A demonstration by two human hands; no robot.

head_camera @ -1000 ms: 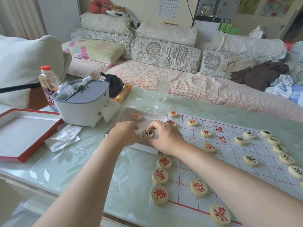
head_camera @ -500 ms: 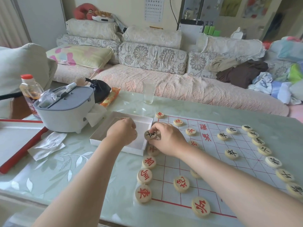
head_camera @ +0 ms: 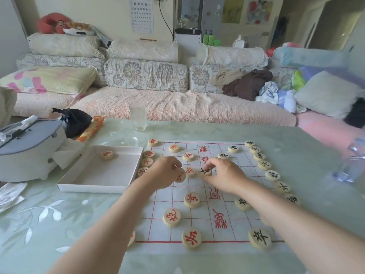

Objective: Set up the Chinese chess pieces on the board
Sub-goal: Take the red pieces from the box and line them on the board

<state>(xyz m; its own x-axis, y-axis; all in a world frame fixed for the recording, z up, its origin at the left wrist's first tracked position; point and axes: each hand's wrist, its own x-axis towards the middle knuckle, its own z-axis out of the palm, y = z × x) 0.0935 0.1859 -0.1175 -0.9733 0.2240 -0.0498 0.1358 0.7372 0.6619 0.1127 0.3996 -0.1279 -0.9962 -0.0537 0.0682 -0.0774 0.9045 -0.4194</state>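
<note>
Red 楚河 and 漢界 are being shown on the white cloth board with red grid (head_camera: 164, 200). Red 炮 is being displayed on a round pale wooden disc (head_camera: 172, 216), black 卒 on a second such disc (head_camera: 260, 237). Rows of E are being shown on a white wall chart (head_camera: 142, 14).

The desk (head_camera: 69, 224) has a pale green top with a leaf pattern. The white board (head_camera: 169, 196) with red lines lies on its middle and right part. Just left of the board lies a shallow white box (head_camera: 94, 188). Farther left stands a grey and white container (head_camera: 29, 151), with a black bag (head_camera: 76, 121) and an orange packet (head_camera: 91, 128) behind it. A glass (head_camera: 138, 116) stands near the far edge.
</note>
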